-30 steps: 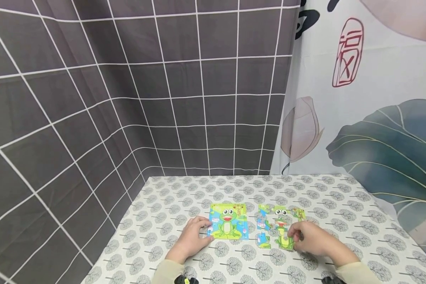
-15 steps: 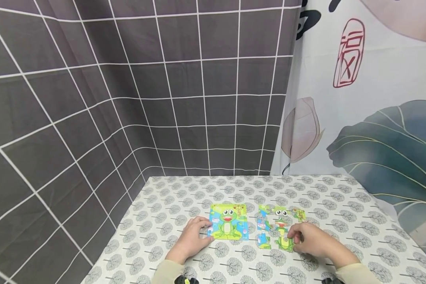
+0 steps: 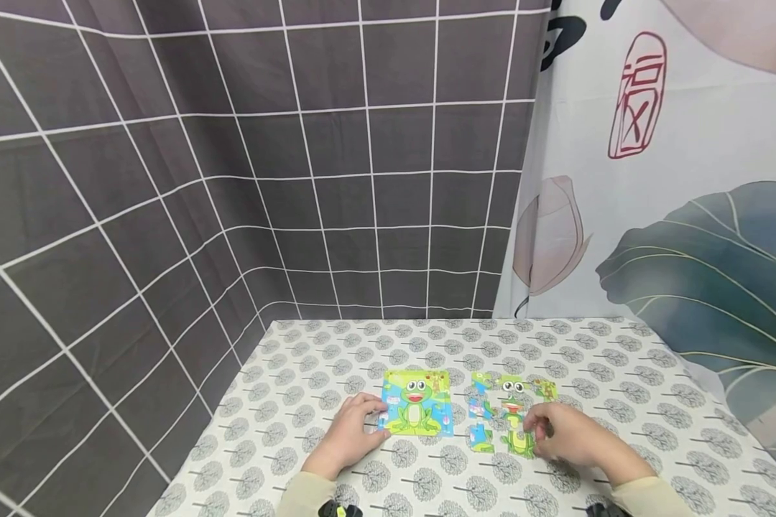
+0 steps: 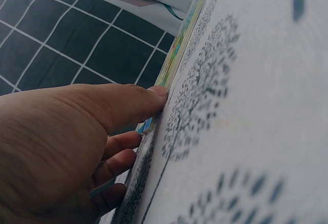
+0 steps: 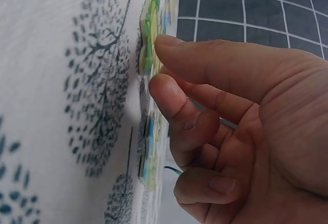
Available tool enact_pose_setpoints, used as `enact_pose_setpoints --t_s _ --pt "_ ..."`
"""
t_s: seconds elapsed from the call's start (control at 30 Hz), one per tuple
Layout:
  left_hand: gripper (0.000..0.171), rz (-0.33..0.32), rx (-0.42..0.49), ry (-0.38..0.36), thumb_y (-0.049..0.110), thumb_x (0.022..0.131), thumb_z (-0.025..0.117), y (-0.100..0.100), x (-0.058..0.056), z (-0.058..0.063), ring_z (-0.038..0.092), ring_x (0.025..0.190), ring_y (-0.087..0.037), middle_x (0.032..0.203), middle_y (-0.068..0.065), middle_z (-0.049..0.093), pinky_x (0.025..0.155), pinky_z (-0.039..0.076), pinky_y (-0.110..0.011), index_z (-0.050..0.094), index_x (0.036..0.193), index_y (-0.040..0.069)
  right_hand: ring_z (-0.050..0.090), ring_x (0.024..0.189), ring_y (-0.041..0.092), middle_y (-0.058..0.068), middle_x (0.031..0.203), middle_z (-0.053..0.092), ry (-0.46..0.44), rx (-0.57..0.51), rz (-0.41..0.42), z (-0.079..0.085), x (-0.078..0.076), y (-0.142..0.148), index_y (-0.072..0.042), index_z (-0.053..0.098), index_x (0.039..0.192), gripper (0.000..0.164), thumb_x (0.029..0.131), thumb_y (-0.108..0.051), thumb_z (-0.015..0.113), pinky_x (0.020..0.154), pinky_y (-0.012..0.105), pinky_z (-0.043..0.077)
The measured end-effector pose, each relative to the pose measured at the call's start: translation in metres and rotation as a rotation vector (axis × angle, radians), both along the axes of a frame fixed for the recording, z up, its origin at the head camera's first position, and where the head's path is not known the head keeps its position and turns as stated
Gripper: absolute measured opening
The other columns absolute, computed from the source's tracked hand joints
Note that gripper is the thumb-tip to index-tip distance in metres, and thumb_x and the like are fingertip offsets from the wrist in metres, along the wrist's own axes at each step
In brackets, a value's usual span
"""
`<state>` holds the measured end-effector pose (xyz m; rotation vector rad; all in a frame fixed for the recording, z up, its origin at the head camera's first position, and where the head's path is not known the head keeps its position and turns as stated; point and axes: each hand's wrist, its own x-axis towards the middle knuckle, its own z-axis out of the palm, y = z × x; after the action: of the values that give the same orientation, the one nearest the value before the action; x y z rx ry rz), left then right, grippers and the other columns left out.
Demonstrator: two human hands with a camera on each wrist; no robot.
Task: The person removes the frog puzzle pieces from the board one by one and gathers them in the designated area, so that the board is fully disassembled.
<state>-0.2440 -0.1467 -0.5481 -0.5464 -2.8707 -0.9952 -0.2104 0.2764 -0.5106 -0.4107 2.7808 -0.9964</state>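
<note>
A square frog puzzle (image 3: 417,403), whole, lies flat on the patterned tablecloth. The left hand (image 3: 348,436) rests at its left side, its thumb touching the lower left corner and its fingers loosely bent by the left edge. To the right lies a second frog puzzle in separate pieces, among them an eye piece (image 3: 512,386) and a lower left piece (image 3: 481,437). With curled fingers, the right hand (image 3: 564,435) holds the frog's belly piece (image 3: 518,442) by its right side. In the right wrist view the thumb touches this piece's edge (image 5: 149,34); the index fingertip is close by.
An upper right puzzle piece (image 3: 546,388) lies beyond the right hand. The right wrist view shows another piece (image 5: 148,155) beside the fingers. A dark checked curtain (image 3: 336,179) stands behind and to the left of the table (image 3: 336,345); a white printed curtain (image 3: 685,179) hangs at the right.
</note>
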Motion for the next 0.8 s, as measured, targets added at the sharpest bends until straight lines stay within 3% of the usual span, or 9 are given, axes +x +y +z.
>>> enact_pose_setpoints --t_s 0.17,0.5,0.8 --pt "0.044 -0.004 0.005 -0.001 0.030 0.086 0.085 0.000 0.000 0.001 0.052 0.128 -0.023 0.135 0.004 0.061 0.114 0.043 -0.052 0.073 0.127 0.018 0.053 0.071 0.016 -0.001 0.081 0.057 0.009 -0.001 -0.016 0.002 -0.003 -0.006 -0.014 0.072 0.102 0.028 0.079 -0.010 0.086 0.062 0.026 0.049" --pt "0.040 -0.005 0.003 -0.003 0.031 0.086 0.085 0.000 0.000 -0.001 0.052 0.129 -0.023 0.137 0.003 0.061 0.114 0.043 -0.053 0.075 0.123 0.021 0.051 0.064 0.012 -0.005 0.080 0.057 0.072 0.038 0.007 0.007 -0.011 -0.034 -0.012 0.073 0.105 0.028 0.080 -0.011 0.086 0.054 0.026 0.048" --pt "0.038 -0.003 0.000 0.003 0.031 0.085 0.085 0.000 0.000 -0.001 0.052 0.129 -0.024 0.137 0.002 0.061 0.114 0.042 -0.054 0.075 0.121 0.021 0.051 0.065 0.011 -0.008 0.078 0.057 0.115 0.063 0.027 0.010 -0.025 -0.072 -0.012 0.073 0.107 0.027 0.083 -0.014 0.087 0.063 0.028 0.048"
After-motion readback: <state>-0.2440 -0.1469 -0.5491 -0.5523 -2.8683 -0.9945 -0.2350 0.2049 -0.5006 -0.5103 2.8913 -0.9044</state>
